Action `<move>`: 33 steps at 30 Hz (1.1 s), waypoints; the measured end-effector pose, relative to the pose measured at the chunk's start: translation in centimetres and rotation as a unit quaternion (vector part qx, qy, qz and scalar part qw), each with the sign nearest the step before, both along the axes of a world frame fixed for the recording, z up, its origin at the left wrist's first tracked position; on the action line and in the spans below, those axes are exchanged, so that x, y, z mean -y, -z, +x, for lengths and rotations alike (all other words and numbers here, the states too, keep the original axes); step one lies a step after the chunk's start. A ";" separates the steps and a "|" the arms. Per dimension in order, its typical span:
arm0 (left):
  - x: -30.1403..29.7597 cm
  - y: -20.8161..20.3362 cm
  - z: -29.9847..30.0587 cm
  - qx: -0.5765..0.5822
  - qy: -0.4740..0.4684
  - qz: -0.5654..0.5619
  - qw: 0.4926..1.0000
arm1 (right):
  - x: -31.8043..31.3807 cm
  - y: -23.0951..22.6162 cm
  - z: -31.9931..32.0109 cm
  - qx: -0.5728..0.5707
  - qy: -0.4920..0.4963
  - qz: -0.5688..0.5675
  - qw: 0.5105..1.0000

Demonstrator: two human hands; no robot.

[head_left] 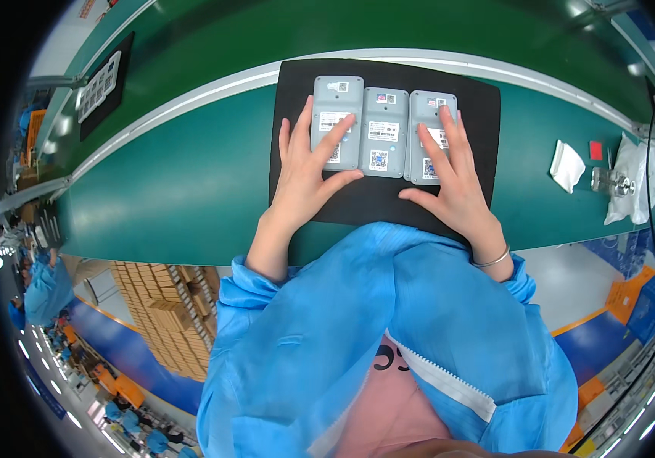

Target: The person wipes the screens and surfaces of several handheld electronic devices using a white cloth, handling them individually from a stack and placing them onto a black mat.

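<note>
Three grey, flat, rectangular devices with white printed labels lie side by side on a black mat (481, 103). My left hand (299, 172) rests on the left device (338, 104), fingers spread, the index finger reaching across its face and the thumb near its lower right corner. Between the hands, the middle device (383, 149) lies uncovered. Over the right device (420, 113) is my right hand (458, 182), its fingers apart on the face and far end. That hand's thumb points left, just below the device, and part of the label is hidden under the fingers.
The mat lies on a green table (182, 168) with a pale rail along its back. At the right are a folded white cloth (568, 166), a red square (595, 150), a clear glass bottle (608, 182) and a white plastic bag (632, 187). Stacked cartons (156, 305) stand below left.
</note>
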State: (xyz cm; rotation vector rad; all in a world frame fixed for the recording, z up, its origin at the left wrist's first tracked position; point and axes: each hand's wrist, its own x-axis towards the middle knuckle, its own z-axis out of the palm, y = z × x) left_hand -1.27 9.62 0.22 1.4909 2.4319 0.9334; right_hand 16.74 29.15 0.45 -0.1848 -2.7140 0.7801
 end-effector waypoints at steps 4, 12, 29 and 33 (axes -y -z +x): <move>0.1 0.3 0.6 0.011 -0.011 0.015 1.000 | -0.1 0.4 -0.5 -0.013 0.008 -0.106 0.994; 0.0 0.2 0.9 0.080 -0.015 0.057 0.995 | 2.5 0.1 -2.6 -0.073 0.007 -0.159 0.985; -4.5 -1.6 6.1 0.173 0.052 0.218 0.959 | 2.5 -2.7 -5.2 -0.049 0.060 -0.575 0.814; -2.9 -1.5 2.7 0.313 0.034 0.238 0.919 | 0.6 -1.4 -4.3 -0.102 0.058 -0.562 0.819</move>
